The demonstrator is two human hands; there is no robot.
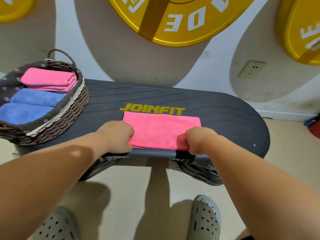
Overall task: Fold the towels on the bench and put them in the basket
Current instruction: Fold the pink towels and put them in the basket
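Observation:
A pink towel (161, 129), folded into a flat rectangle, lies on the dark grey bench (225, 115) just below its yellow JOINFIT lettering. My left hand (116, 135) pinches the towel's near left corner. My right hand (199, 140) pinches the near right corner at the bench's front edge. A brown wicker basket (69, 110) stands on the bench's left end. Inside it lie a folded pink towel (49, 79) at the back and two folded blue towels (37, 97) (22, 112) in front.
Large yellow weight-plate shapes (180, 19) hang on the wall behind the bench, with a wall socket (251, 69) at the right. My two grey clogs (206, 219) stand on the beige floor below. A blue and red object (313, 124) lies at the right edge.

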